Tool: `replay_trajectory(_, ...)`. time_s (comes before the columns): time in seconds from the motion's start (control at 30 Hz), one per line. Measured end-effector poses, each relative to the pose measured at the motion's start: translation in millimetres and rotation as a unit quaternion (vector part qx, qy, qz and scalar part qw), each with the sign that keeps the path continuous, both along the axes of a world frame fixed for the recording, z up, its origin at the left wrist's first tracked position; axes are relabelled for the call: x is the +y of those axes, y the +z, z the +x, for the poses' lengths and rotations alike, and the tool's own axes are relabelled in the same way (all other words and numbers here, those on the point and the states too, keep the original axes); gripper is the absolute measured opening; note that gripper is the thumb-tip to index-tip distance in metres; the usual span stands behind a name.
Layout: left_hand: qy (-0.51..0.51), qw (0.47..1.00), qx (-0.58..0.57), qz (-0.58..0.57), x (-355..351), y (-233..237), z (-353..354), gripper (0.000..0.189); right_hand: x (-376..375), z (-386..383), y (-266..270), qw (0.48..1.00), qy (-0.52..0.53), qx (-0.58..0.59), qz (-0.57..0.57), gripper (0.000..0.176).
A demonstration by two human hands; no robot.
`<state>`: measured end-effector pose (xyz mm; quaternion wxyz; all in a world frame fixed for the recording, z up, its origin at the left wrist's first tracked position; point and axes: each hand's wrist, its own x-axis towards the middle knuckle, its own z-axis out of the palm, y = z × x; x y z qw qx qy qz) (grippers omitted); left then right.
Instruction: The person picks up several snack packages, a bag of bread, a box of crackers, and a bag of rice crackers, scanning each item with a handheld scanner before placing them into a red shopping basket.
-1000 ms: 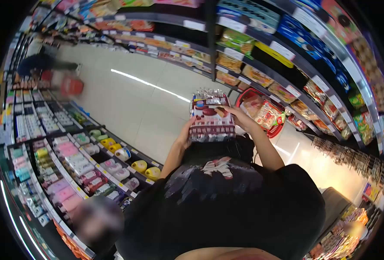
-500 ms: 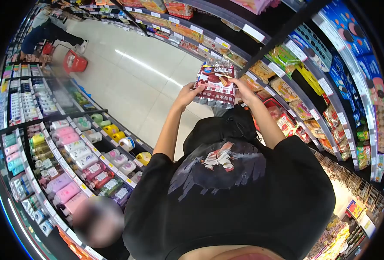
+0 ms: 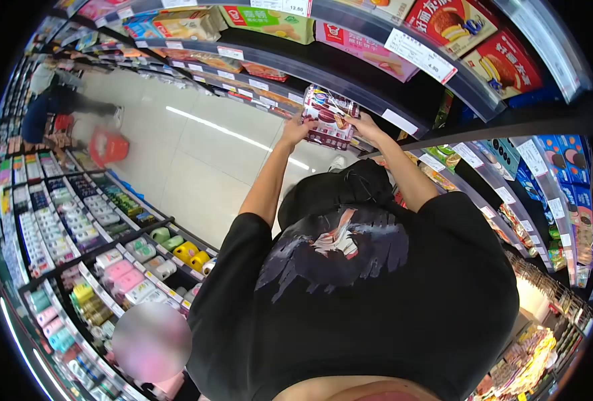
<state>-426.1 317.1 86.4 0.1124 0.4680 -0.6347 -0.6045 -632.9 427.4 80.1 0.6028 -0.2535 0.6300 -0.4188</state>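
Note:
A maroon multipack of chocolate pies, with dark round cakes pictured on its wrapper, is held out in front of my body near the snack shelf. My left hand grips its left side, fingers closed on the edge. On the opposite side my right hand has hold of the pack's right edge. The underside of the pack and some fingertips are hidden.
Snack shelves with boxed biscuits and red pie boxes curve along the top and right. Bottles of toiletries fill the left shelves. Down the aisle, a person bends beside a red basket.
My body has moved along the aisle, bringing more biscuit shelving into view at the top. The pack stays in both hands and now sits closer to the shelf edge.

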Motion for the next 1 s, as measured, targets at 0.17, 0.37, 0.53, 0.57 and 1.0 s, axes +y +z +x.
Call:
replay_trajectory(0.17,-0.035,0.995,0.058,0.071,-57.2,-12.4,-19.6,0.053,-43.9,-13.5,-40.1,0.996,-0.038,0.068,0.035,0.057)
replay_trajectory(0.37,-0.007,0.988,0.13,0.084,-108.2,-11.0,-44.4,0.033,-74.6,-11.5,-19.3,0.975,-0.099,0.195,0.046,0.057)
replay_trajectory(0.53,-0.101,0.99,0.023,0.095,-137.3,-12.7,-38.5,0.031,-95.7,14.9,-25.3,0.95,-0.122,0.275,0.085,0.057)
replay_trajectory(0.57,-0.132,0.984,-0.014,0.123,-141.7,-10.0,-36.4,0.032,-100.2,19.9,-29.2,0.944,-0.125,0.29,0.093,0.057)
replay_trajectory(1.0,-0.197,0.971,-0.06,0.123,-174.4,-97.6,-9.8,0.059,-107.2,61.9,-54.3,0.912,-0.228,0.279,0.195,0.062)
